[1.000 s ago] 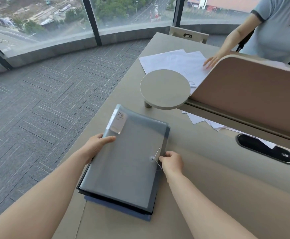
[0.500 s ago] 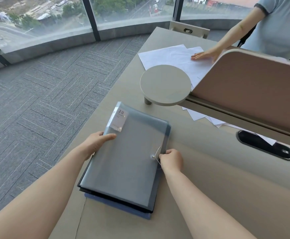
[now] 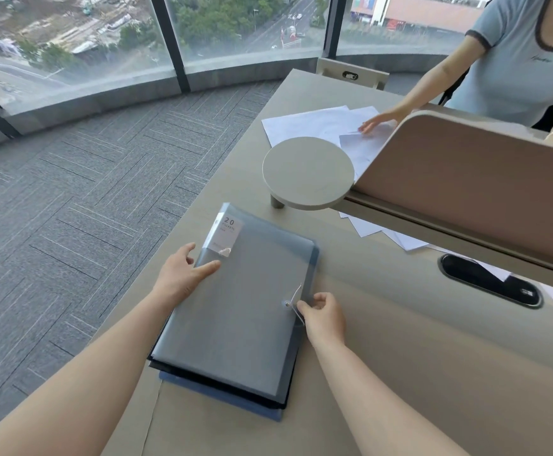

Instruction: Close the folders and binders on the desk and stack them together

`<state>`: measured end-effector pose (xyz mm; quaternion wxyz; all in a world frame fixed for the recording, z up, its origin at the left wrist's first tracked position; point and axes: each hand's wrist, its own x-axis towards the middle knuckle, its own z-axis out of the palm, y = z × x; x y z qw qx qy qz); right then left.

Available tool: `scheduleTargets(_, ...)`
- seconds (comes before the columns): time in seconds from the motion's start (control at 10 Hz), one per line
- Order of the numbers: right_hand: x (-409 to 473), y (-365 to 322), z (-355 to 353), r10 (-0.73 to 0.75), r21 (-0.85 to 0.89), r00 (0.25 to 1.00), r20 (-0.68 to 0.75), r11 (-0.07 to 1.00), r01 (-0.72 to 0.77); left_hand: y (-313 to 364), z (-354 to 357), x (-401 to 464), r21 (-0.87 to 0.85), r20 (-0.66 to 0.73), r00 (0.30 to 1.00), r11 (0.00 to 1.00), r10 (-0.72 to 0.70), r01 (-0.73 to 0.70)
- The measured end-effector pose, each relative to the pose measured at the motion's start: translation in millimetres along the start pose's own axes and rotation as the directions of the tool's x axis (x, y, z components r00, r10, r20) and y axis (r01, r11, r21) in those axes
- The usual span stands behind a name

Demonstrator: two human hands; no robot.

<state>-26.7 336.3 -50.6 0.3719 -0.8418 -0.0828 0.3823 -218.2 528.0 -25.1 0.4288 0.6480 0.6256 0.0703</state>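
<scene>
A translucent grey folder [image 3: 235, 311] with a "20 pockets" label lies closed on top of a stack on the beige desk [image 3: 416, 373]. Under it a black binder [image 3: 278, 398] and a blue folder [image 3: 268, 413] show at the near edge. My left hand [image 3: 183, 274] rests flat on the grey folder's left edge, fingers spread. My right hand [image 3: 324, 315] pinches the white elastic cord [image 3: 296, 296] at the round button on the folder's right edge.
A round beige shelf [image 3: 308, 172] on a short post stands just beyond the stack. A desk divider panel [image 3: 465, 192] runs to the right, with a black cable slot [image 3: 490, 279] before it. Another person's hand [image 3: 375, 121] rests on loose white papers [image 3: 311, 125]. The desk's left edge drops to carpet.
My left hand has loosened slightly, fingers spreading on the folder's edge. My right hand stays on the cord. The other person's hand has shifted across the papers.
</scene>
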Motion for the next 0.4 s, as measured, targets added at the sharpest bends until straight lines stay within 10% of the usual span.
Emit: scheduleTargets(0.4,-77.9,100.7,-76.5,0.078,0.247,0.992,0.099,0.964,-0.1,-11.9,35.8,-121.2,-0.105,-0.343,0.878,0.915,0.334,-0.389)
